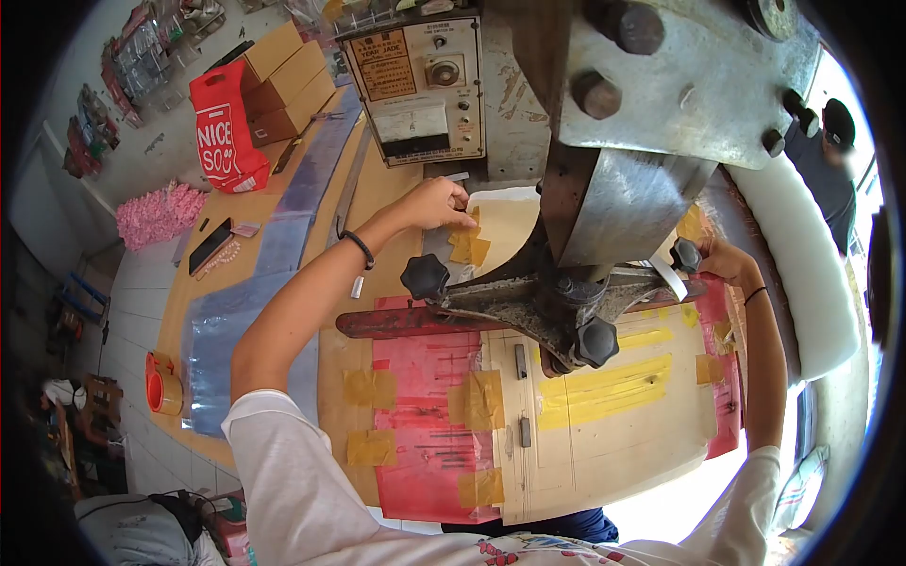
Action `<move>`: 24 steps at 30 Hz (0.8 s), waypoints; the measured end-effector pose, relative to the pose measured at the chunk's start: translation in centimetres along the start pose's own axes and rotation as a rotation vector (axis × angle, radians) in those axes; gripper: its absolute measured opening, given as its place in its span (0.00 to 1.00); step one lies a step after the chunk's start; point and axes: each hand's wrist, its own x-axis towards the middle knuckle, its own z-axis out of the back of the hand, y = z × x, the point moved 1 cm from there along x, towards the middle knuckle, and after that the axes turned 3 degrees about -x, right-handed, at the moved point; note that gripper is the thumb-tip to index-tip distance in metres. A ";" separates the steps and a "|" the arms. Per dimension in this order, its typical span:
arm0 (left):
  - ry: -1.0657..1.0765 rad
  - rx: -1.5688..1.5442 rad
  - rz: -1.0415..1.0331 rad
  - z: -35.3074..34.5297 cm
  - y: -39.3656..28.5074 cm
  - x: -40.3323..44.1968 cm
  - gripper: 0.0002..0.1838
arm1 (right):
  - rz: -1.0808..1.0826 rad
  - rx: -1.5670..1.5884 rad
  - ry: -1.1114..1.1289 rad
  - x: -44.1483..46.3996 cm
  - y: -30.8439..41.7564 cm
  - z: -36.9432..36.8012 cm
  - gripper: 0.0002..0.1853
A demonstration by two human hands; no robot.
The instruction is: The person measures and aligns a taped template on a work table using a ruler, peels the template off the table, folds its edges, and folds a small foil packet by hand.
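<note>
Reaching past the machine's left side, my left hand (439,204) has its fingers bent at the brown tape pieces (469,247) on a cream sheet (505,222). My right hand (727,261) is at the right, beside a black star-shaped knob (686,255), its fingers curled and partly hidden. Between my hands stands the metal press head (604,203), with a long red bar (406,322) under it. Below lies a cream board (604,462) with yellow strips (604,391), and a red sheet (434,424) is taped along its left side.
A control box (415,90) stands behind. On the left are a red bag (226,127), cardboard boxes (293,85), a phone (209,246), a tape roll (164,391) and blue plastic sheeting (245,330). A white roll (797,255) and another person (823,160) are at the right.
</note>
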 end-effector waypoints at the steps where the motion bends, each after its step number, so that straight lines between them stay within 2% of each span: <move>1: 0.015 0.025 0.003 0.1 0.0 0.0 0.21 | -0.013 0.002 -0.004 -0.1 0.2 -0.1 0.15; 3: 0.044 0.074 0.012 0.4 0.1 -0.1 0.20 | -0.039 0.005 -0.010 -0.3 0.7 -0.3 0.15; 6: -0.036 0.073 -0.028 0.1 0.7 -0.1 0.16 | -0.058 0.029 -0.042 -0.9 1.5 -0.8 0.14; 9: -0.003 0.251 -0.005 -0.1 0.2 0.3 0.12 | -0.025 0.049 -0.020 -0.4 0.7 -0.6 0.13; 12: 0.003 0.378 -0.063 -0.1 -0.2 0.2 0.13 | -0.029 0.013 -0.011 -0.6 1.1 -0.6 0.13; 15: 0.059 0.365 -0.029 0.2 -0.2 0.1 0.14 | -0.053 0.015 -0.009 -1.1 2.0 -1.0 0.13; 18: 0.056 0.387 -0.148 0.1 0.0 -0.1 0.14 | -0.026 -0.014 0.014 -0.5 1.3 -0.6 0.14; 21: 0.086 0.426 -0.156 0.4 -0.2 -0.2 0.14 | -0.039 -0.006 0.000 -1.1 1.8 -0.9 0.14; 24: 0.095 0.180 -0.085 1.1 0.1 -0.1 0.14 | -0.029 0.015 0.003 -0.8 1.4 -0.8 0.13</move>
